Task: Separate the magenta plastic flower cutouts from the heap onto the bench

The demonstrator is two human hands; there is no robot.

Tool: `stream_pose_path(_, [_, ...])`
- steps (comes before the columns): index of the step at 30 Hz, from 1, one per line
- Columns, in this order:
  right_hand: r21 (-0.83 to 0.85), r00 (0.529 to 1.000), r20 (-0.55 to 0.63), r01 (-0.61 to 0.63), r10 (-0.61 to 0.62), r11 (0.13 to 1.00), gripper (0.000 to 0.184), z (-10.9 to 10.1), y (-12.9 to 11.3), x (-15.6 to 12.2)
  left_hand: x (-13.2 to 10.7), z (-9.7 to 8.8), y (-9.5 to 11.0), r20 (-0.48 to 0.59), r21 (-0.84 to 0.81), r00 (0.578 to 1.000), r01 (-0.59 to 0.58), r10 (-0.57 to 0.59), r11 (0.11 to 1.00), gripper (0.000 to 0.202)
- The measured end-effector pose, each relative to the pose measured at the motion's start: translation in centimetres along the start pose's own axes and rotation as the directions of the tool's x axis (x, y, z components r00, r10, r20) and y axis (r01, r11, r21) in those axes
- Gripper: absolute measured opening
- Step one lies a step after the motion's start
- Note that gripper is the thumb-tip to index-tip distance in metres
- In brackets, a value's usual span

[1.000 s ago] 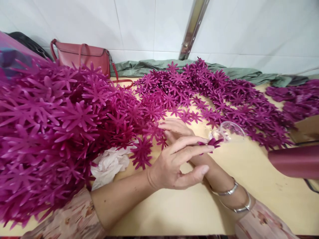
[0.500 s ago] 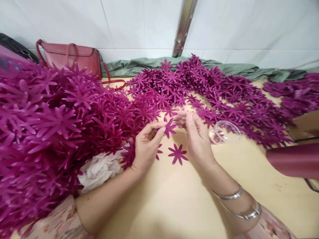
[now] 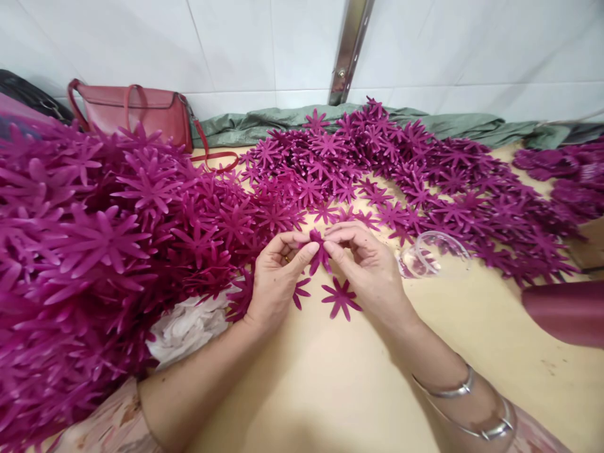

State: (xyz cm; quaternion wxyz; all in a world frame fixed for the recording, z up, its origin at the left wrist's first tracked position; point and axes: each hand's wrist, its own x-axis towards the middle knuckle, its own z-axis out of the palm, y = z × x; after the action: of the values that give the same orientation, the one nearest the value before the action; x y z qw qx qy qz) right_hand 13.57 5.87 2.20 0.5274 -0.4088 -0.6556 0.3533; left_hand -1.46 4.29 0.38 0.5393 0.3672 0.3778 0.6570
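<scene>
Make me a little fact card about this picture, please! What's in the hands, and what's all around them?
Left hand: left hand, pinching a flat magenta flower shape with narrow petals
Right hand: right hand, fingertips on the same flower
Wrist: two shiny silver-coloured bangles, right arm
Just below: loose magenta star-like flower on the pale yellow tabletop
Far left: big heap of magenta flowers
Beside heap: crumpled white sheet
Back left: red handbag with a strap
</scene>
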Motion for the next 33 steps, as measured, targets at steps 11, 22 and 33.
stream_pose_path(11, [-0.106,0.983,-0.182,-0.009,-0.01,0.994,0.007,-0.56,0.75,0.21,-0.04,-0.14,-0.41,-0.127,0.021,0.989,-0.073,0.075,0.997,0.034])
stream_pose_path(22, [-0.245,0.964,0.032,0.263,-0.263,0.933,0.019,-0.04,0.06,-0.14,-0.05,-0.05,-0.19,-0.047,-0.045,0.998,-0.039,0.036,0.998,0.032])
stream_pose_path(33, [-0.02,0.948,-0.316,0.031,-0.035,0.999,0.007,-0.67,0.85,0.36,-0.07,-0.16,-0.61,-0.037,0.028,0.995,-0.092,0.093,0.995,0.027])
